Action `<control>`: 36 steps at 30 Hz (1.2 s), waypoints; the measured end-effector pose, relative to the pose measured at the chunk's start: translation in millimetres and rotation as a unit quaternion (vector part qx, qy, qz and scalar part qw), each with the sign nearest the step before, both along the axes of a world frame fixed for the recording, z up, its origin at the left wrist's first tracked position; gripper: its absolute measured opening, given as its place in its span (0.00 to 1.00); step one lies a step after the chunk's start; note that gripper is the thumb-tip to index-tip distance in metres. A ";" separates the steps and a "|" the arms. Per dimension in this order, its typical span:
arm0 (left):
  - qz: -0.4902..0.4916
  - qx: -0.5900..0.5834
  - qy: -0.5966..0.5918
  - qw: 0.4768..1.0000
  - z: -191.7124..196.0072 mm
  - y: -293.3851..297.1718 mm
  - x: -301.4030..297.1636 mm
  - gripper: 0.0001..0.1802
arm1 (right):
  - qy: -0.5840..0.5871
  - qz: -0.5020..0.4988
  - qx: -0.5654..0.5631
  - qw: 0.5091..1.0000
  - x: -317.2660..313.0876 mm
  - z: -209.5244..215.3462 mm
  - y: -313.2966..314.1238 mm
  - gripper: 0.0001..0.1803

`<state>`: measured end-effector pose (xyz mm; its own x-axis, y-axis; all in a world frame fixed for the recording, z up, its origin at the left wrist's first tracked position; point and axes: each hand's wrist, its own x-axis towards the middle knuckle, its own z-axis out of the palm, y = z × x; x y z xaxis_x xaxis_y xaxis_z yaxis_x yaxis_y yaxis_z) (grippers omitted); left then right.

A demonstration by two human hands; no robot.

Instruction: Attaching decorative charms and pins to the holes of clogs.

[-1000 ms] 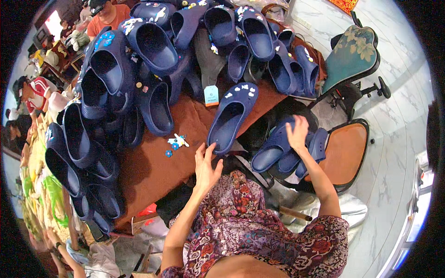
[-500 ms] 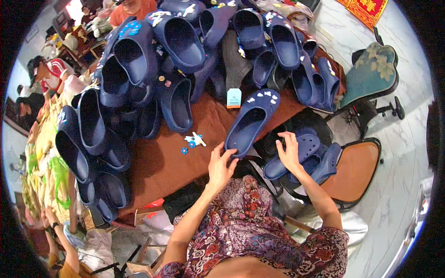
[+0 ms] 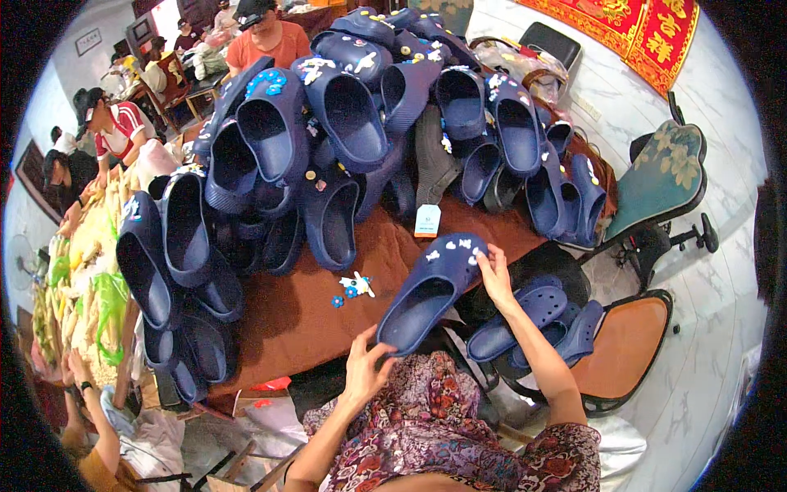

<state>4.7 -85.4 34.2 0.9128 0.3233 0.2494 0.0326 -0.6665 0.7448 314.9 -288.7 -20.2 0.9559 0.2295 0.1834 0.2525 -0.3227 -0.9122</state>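
A navy clog (image 3: 430, 287) with small white charms on its toe lies at the near edge of a brown-covered table (image 3: 303, 328). My left hand (image 3: 366, 365) grips its heel end. My right hand (image 3: 494, 273) touches its toe end from the right. A few loose charms (image 3: 352, 287), white and blue, lie on the cloth just left of the clog.
A big heap of navy clogs (image 3: 344, 139) covers the table's far side and left edge. More clogs (image 3: 537, 324) lie on an orange-seated chair (image 3: 623, 344) at my right. A green-backed office chair (image 3: 660, 184) stands beyond. Other people (image 3: 115, 131) sit at the left and back.
My right hand left the clogs on the chair and came up to the toe of the clog on the table. My left hand took hold of its heel.
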 end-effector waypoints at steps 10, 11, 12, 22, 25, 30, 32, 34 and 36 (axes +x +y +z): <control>0.037 0.014 0.003 0.999 -16.3 8.1 -58.4 0.17 | 0.142 0.081 0.003 0.987 -24.9 -0.2 15.2 0.47; 0.044 0.003 0.001 0.999 -19.0 8.6 -64.5 0.18 | 0.127 0.098 -0.003 0.987 -27.5 -0.3 16.0 0.45; 0.052 0.026 -0.013 0.998 -31.5 10.7 -71.2 0.19 | 0.128 0.110 -0.006 0.986 -30.5 0.4 14.0 0.42; 0.139 -0.018 -0.004 0.990 -28.1 10.9 -134.7 0.17 | 0.014 0.255 0.000 0.967 -113.6 83.1 98.8 0.39; 0.159 -0.039 -0.048 0.985 -22.3 7.0 -150.0 0.16 | 0.037 0.327 0.005 0.944 -125.2 85.1 130.2 0.39; 0.291 -0.038 -0.180 0.939 -9.9 23.5 -143.3 0.12 | -0.004 0.412 -0.038 0.910 -143.8 84.8 181.4 0.41; 0.318 -0.006 -0.178 0.931 12.5 41.5 -125.1 0.10 | -0.006 0.451 -0.071 0.890 -153.8 84.9 202.4 0.41; 0.352 -0.037 -0.156 0.922 27.7 60.1 -108.5 0.09 | 0.005 0.469 -0.083 0.879 -166.2 84.9 218.5 0.44; 0.339 -0.080 -0.168 0.922 33.4 76.0 -90.1 0.12 | -0.017 0.481 -0.079 0.873 -175.7 75.2 231.1 0.45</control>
<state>-85.4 -9.4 67.6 0.3661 0.8488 0.3814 0.1505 -0.4584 0.8759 139.2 -57.6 55.0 0.3008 0.9483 0.1012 0.5010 -0.0668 -0.8629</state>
